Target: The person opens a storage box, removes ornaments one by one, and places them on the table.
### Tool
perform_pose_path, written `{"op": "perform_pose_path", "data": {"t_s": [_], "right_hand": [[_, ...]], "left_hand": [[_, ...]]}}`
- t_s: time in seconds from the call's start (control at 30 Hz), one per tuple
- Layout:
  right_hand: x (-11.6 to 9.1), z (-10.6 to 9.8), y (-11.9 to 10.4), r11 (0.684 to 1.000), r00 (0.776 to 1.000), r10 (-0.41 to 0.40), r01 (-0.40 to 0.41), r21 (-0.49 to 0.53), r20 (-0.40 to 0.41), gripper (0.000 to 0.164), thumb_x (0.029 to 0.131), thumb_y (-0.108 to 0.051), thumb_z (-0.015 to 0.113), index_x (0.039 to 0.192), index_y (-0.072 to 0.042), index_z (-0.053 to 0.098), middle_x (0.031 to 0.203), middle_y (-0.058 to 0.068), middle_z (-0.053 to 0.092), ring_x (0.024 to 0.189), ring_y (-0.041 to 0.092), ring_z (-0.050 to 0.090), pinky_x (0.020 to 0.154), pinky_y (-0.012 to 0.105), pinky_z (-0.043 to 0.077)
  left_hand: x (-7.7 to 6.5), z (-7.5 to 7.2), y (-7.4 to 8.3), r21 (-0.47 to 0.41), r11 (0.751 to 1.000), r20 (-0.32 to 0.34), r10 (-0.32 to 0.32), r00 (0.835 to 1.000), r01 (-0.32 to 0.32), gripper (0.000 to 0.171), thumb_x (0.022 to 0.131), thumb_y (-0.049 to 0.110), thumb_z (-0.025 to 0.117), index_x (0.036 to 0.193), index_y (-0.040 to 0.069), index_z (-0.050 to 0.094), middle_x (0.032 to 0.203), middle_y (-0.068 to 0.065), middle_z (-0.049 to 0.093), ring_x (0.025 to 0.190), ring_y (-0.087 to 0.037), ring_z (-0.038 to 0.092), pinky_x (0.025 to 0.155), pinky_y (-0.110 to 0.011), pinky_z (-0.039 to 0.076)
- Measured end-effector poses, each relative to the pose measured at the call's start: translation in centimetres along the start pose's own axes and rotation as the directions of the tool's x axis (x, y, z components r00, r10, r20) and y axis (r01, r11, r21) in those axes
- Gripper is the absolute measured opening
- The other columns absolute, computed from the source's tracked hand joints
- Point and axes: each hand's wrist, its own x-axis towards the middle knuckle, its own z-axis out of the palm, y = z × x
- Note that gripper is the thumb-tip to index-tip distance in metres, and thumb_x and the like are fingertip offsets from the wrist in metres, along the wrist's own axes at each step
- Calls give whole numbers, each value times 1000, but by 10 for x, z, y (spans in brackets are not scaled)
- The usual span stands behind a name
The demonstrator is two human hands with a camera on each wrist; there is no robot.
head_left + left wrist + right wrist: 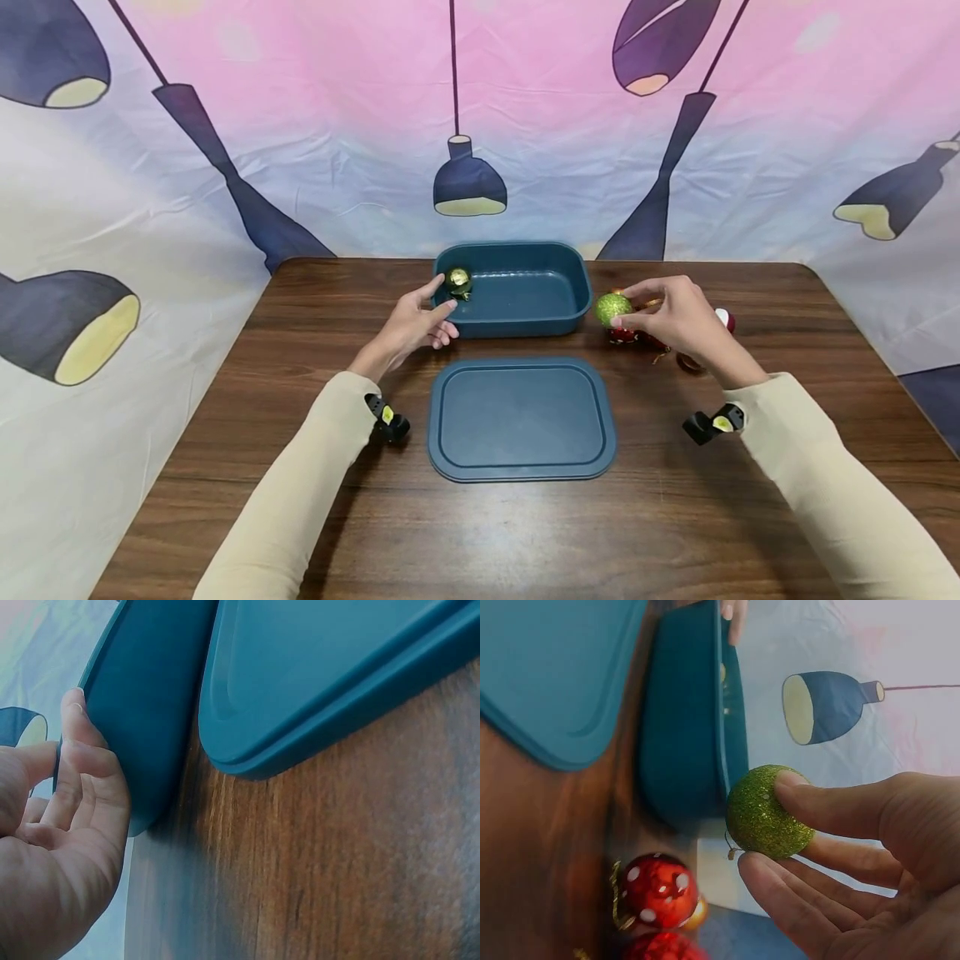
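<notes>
A glittery green bauble (613,309) is pinched between the thumb and fingers of my right hand (678,312), just off the right end of a blue box (517,328). Its small hanging loop shows in the right wrist view. My left hand (411,323) holds the box's left end, with thumb and fingers at the rim. Inside that end lies a shiny gold-green bauble (458,280). Beneath and behind my right hand are red baubles, one with white dots (660,889), partly hidden in the head view.
A flat blue lid (522,419) lies on the wooden table (487,542) in front of the box. Behind the table hangs a cloth (360,167) printed with lamps. Black wrist cameras (716,423) sit on both sleeves.
</notes>
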Motion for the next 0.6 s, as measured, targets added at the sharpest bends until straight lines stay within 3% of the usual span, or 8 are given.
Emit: {"op": "perform_pose_path", "data": {"t_s": [0.17, 0.37, 0.47, 0.6], "right_hand": [[-11, 2, 11, 1000, 1000, 9, -8, -6, 11, 44, 86, -27, 84, 119, 0, 74, 119, 25, 69, 60, 18, 66, 66, 35, 51], [-21, 9, 27, 1000, 999, 12, -12, -3, 34, 44, 84, -25, 86, 116, 3, 74, 114, 25, 70, 55, 17, 60, 55, 29, 45], [-24, 14, 34, 1000, 999, 20, -20, -8, 45, 45, 83, -26, 87, 115, 3, 74, 112, 23, 71, 61, 17, 59, 59, 30, 47], [-29, 20, 41, 1000, 998, 21, -20, -14, 52, 43, 83, -26, 87, 113, 3, 75, 109, 20, 73, 84, 24, 68, 70, 34, 53]], "left_hand": [[-1, 0, 0, 2, 1000, 4, 8, 1000, -8, 71, 106, 26, 57, 164, 28, 18, 77, -17, 70, 58, -15, 61, 57, -25, 51], [-2, 0, 2, -2, 1000, 8, -5, 1000, 5, 71, 105, 27, 58, 164, 28, 18, 81, -21, 70, 58, -14, 61, 58, -25, 51], [-1, 0, 2, -4, 1000, 7, -10, 1000, 10, 72, 105, 27, 59, 164, 29, 18, 80, -20, 70, 58, -15, 61, 57, -25, 51], [0, 0, 1, -4, 1000, 10, -11, 1000, 11, 71, 105, 27, 59, 164, 30, 18, 76, -14, 70, 58, -15, 61, 57, -24, 50]]}}
